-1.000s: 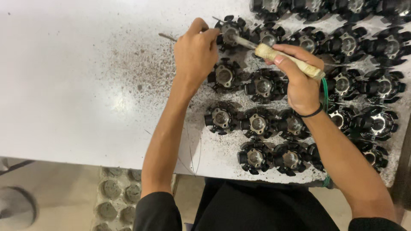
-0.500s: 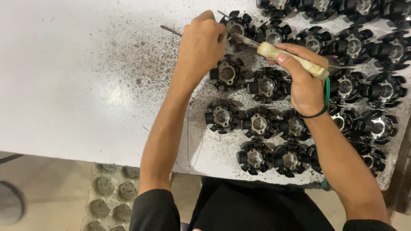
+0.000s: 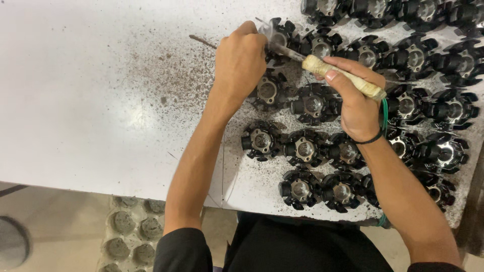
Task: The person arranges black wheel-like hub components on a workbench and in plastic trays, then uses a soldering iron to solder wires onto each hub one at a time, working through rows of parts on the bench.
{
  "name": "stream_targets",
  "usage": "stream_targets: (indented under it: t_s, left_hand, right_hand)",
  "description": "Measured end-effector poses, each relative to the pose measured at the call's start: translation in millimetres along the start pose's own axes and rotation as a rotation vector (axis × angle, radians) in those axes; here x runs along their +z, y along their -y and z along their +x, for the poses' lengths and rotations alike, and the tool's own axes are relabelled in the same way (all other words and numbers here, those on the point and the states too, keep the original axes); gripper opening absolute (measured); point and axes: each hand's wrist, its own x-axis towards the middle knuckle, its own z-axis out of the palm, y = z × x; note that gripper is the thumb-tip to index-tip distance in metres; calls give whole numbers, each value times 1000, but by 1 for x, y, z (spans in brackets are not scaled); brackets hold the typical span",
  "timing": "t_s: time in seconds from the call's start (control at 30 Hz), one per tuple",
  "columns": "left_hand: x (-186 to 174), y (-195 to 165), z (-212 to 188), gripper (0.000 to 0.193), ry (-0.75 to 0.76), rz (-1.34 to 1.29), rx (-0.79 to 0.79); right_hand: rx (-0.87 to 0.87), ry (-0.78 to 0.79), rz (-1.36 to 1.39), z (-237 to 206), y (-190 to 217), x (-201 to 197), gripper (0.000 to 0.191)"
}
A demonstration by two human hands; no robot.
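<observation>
My left hand (image 3: 241, 63) is closed around a thin dark rod (image 3: 201, 41) whose end sticks out to the left, and it rests against a black star-shaped part (image 3: 286, 31) near the table's far edge. In my right hand (image 3: 356, 106) is a tool with a tape-wrapped pale handle (image 3: 344, 77). Its metal shaft points up-left, and the tip meets that same part just beside my left fingers. A green cable (image 3: 384, 110) runs from the handle down along my right wrist.
Several black star-shaped parts with metal centres (image 3: 305, 149) lie in rows over the right half of the white table (image 3: 75, 100). Dark specks are scattered around the table's middle (image 3: 166, 75). A grey tray with round cavities (image 3: 132, 227) sits below the near table edge.
Both hands stay at the same part by the far edge. The tool's tip has edged closer to my left fingers, and the view has shifted slightly.
</observation>
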Motion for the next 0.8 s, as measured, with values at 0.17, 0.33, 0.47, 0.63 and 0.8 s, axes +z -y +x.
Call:
stream_targets:
  t_s: [0.17, 0.33, 0.47, 0.63, 0.8]
  left_hand:
    - [-1, 1, 0, 8, -36, 10, 42]
    - [1, 6, -5, 4, -74, 12, 99]
    - [5, 9, -2, 5, -85, -7, 127]
    - [-17, -10, 4, 8, -59, 1, 54]
    - [-80, -55, 10, 8, -116, -108, 102]
  right_hand:
    - [-9, 16, 2, 1, 1, 2, 26]
    - [26, 20, -4, 0, 3, 0, 27]
    - [36, 36, -16, 0, 1, 1, 28]
    - [-63, 59, 80, 7, 17, -10, 21]
    - [-277, -24, -103, 23, 47, -58, 19]
